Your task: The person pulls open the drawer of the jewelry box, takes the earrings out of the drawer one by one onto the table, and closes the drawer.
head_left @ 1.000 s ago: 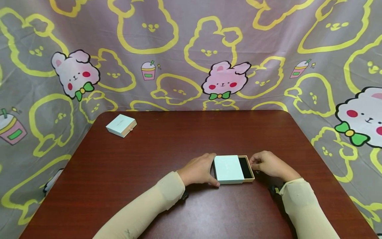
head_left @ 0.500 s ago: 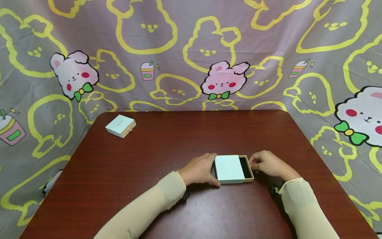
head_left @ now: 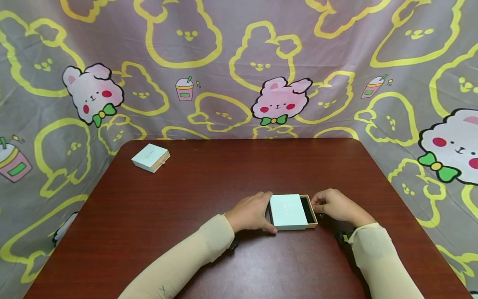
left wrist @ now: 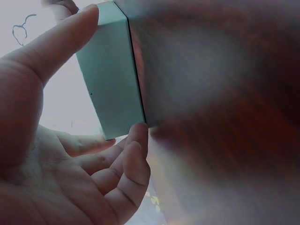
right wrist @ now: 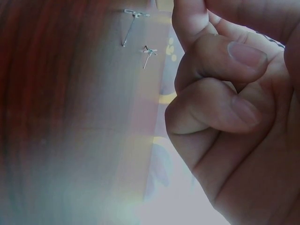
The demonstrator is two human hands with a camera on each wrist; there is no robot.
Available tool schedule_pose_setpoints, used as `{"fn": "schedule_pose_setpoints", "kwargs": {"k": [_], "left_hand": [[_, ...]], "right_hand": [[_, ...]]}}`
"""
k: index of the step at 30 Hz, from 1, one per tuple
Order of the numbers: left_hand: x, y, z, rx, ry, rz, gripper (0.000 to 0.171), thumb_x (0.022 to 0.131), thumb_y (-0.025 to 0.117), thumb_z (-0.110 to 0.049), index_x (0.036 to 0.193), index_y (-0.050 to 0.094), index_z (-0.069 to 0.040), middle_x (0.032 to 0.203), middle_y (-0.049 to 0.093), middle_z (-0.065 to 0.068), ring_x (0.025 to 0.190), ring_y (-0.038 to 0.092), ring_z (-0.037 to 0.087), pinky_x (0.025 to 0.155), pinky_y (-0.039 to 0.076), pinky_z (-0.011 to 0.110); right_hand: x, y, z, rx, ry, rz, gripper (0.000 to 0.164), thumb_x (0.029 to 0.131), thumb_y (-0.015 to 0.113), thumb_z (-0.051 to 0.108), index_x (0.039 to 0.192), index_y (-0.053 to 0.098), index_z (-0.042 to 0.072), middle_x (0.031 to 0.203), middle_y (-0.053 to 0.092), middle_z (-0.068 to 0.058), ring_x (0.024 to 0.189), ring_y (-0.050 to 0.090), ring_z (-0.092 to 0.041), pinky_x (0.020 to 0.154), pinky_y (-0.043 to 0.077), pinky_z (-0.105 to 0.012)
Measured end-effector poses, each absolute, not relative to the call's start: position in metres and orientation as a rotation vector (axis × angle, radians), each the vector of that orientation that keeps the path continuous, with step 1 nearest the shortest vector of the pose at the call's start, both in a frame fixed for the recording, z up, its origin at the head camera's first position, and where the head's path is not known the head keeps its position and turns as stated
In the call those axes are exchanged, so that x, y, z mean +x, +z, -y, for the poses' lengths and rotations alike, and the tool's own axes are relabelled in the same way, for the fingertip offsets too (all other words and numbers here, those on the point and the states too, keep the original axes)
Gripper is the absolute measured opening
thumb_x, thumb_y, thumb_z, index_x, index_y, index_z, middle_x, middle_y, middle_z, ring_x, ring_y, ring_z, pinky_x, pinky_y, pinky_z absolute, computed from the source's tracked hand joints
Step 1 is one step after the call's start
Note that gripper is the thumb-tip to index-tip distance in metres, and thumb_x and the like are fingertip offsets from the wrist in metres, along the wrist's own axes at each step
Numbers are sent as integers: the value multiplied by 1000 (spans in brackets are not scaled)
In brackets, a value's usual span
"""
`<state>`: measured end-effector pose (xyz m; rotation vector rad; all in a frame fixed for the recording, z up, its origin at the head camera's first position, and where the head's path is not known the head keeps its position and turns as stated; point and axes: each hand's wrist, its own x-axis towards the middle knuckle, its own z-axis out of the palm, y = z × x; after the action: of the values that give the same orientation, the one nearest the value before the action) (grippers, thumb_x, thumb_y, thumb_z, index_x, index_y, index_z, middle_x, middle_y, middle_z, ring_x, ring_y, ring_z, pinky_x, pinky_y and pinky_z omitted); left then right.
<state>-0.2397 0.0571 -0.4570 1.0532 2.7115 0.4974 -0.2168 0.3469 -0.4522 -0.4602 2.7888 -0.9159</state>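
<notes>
A pale mint drawer-style gift box (head_left: 287, 211) lies on the table, its tan inner tray (head_left: 310, 212) part-way out on the right and showing a black lining. My left hand (head_left: 251, 214) grips the box's left end; in the left wrist view the thumb (left wrist: 70, 40) lies on the near side and the fingers are around the far corner. At the tray's right end my right hand (head_left: 337, 206) pinches with thumb and forefinger; the exact spot is hidden. Its other fingers (right wrist: 211, 105) are curled. Two small silver bow-like pieces, perhaps earrings (right wrist: 150, 51), lie beside it.
Another mint box (head_left: 150, 157), with its tray pushed in and a small tab showing, sits at the back left of the dark red-brown table (head_left: 209, 178). A cartoon-printed curtain (head_left: 224, 74) hangs along the table's back and sides.
The left hand and the box's outer sleeve have shifted slightly right, so a narrower strip of black lining shows. The right hand has stayed almost in place.
</notes>
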Motion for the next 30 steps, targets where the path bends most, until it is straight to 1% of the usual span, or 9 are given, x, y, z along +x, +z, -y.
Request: {"fn": "schedule_pose_setpoints", "kwargs": {"k": [6,18,25,30], "left_hand": [[-238,-456,-58,1039,489,-2711,107,65,85,-56,146,38,-5,133,53,8,117,53,19,92,45,36],[-238,-456,-61,1041,482,-2716,107,65,85,-57,146,38,-5,133,53,9,117,53,20,92,46,37],[-239,-456,-62,1040,486,-2716,105,65,85,-57,145,39,-5,130,54,8,113,55,18,89,47,36],[-239,-455,-63,1040,485,-2711,107,65,85,-57,146,38,-5,132,53,8,116,54,18,91,46,36]], "right_hand": [[-217,-453,-348,-468,-921,-2790,8,85,70,3,83,69,12,69,60,6,61,49,-9,54,41,-27],[-217,-453,-348,-474,-912,-2795,8,85,69,3,82,69,11,69,60,6,60,49,-8,54,41,-26],[-217,-453,-348,-472,-919,-2798,10,84,68,1,82,69,11,69,61,6,60,50,-8,54,42,-26],[-217,-453,-348,-466,-918,-2797,9,84,68,2,82,69,10,69,61,5,61,50,-9,54,42,-27]]}}
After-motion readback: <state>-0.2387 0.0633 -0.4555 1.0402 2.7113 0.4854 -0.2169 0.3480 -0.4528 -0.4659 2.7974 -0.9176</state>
